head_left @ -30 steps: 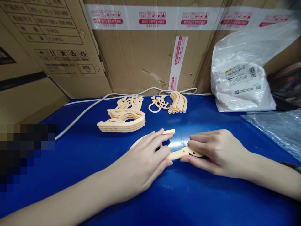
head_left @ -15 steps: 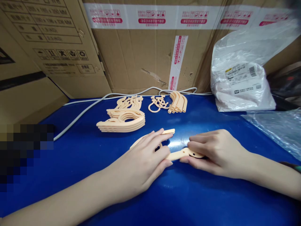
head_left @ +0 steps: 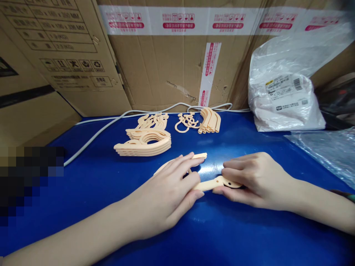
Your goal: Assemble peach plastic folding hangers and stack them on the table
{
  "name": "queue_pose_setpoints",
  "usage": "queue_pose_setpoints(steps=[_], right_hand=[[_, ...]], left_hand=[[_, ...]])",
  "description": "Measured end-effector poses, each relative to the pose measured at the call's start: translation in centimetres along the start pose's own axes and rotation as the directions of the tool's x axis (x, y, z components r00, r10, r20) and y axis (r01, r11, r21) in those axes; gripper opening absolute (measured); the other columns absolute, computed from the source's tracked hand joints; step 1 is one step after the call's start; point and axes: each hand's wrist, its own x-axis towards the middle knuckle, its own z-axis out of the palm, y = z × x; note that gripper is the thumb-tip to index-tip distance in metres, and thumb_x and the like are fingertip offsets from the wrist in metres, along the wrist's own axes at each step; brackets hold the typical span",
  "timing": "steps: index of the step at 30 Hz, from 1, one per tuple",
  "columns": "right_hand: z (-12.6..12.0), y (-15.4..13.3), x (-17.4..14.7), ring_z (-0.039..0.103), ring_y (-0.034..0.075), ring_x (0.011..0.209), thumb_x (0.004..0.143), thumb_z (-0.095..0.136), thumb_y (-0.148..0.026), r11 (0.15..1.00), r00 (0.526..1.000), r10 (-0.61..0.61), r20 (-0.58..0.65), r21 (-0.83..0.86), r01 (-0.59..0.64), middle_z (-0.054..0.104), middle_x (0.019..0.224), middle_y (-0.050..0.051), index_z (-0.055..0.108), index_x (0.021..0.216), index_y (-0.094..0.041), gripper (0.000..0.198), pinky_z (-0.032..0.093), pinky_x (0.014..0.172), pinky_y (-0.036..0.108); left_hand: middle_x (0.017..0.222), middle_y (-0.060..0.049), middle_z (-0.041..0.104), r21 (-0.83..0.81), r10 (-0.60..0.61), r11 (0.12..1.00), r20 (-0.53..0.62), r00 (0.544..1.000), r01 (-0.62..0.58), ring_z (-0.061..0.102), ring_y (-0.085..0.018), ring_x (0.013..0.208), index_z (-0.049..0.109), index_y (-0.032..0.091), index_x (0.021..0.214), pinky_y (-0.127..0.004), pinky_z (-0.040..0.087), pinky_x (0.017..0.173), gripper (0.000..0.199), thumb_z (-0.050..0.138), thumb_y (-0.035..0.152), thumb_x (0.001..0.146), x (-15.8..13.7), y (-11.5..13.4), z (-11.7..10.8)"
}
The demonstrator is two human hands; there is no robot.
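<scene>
My left hand (head_left: 173, 188) lies over a beige plastic hanger body (head_left: 200, 156), its thumb and index finger closed on the lower arm. Much of the body is hidden under the palm and fingers. From that grip the lower arm (head_left: 208, 184) runs right to a small beige end piece (head_left: 230, 183) with a hole in it. My right hand (head_left: 256, 179) pinches this end piece between thumb and curled fingers, covering its far end. The two pieces overlap or meet between my hands; whether they are locked together I cannot tell.
Behind my left hand sits a stack of beige hanger bodies (head_left: 144, 147), with slim curved parts (head_left: 154, 120) beyond. Loose hooks (head_left: 183, 127) and curved arm pieces (head_left: 210, 120) lie at the back. A white cable (head_left: 104, 127), cardboard boxes (head_left: 166, 70) and a plastic bag (head_left: 285, 96) border the blue table (head_left: 222, 236).
Both hands keep nearly the same place and grip. The arm and end piece between them have dipped very slightly at their joint.
</scene>
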Motion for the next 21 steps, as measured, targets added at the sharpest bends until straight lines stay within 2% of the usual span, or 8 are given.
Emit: queue_pose_setpoints(steps=[7,10,16,21], right_hand=[[-0.2,-0.1,0.0,0.040,0.008,0.046,0.099,0.040,-0.038,0.999,1.000,-0.006,0.017,0.035,0.006,0.049,0.055,-0.002,0.050,0.061,-0.018,0.044,0.020,0.050,0.028],[-0.2,-0.1,0.1,0.040,0.009,0.046,0.098,0.041,-0.037,0.998,0.999,-0.020,0.027,0.055,0.019,0.049,0.054,-0.002,0.051,0.061,-0.018,0.043,0.020,0.050,0.028],[-0.3,0.0,0.0,0.039,0.010,0.046,0.092,0.048,-0.036,0.982,0.985,-0.175,-0.007,0.065,0.175,0.048,0.051,-0.003,0.049,0.057,-0.019,0.039,0.023,0.050,0.029],[-0.3,0.5,0.0,0.038,0.011,0.049,0.093,0.048,-0.051,0.974,0.980,-0.198,0.001,0.108,0.197,0.048,0.053,-0.002,0.049,0.058,-0.019,0.047,0.024,0.053,0.029]], left_hand=[[0.151,-0.010,0.039,-0.036,-0.028,0.999,0.011,1.000,0.029,0.026,-0.025,0.144,0.055,0.019,0.105,-0.047,0.028,0.118,0.021,0.036,0.026,0.101,0.0,0.2,-0.1],[0.150,-0.009,0.041,-0.108,-0.059,0.993,-0.017,0.998,0.056,0.028,-0.024,0.144,0.054,0.021,0.106,-0.047,0.030,0.117,0.018,0.039,0.029,0.100,0.0,0.3,0.0],[0.147,-0.007,0.044,-0.277,-0.219,0.943,-0.102,0.970,0.184,0.035,-0.023,0.140,0.051,0.024,0.113,-0.045,0.034,0.114,0.018,0.046,0.031,0.097,0.1,0.0,0.1],[0.138,-0.005,0.053,-0.335,-0.257,0.920,-0.130,0.958,0.201,0.045,-0.022,0.133,0.053,0.025,0.115,-0.040,0.038,0.112,0.027,0.058,0.027,0.089,0.5,-0.8,0.1]])
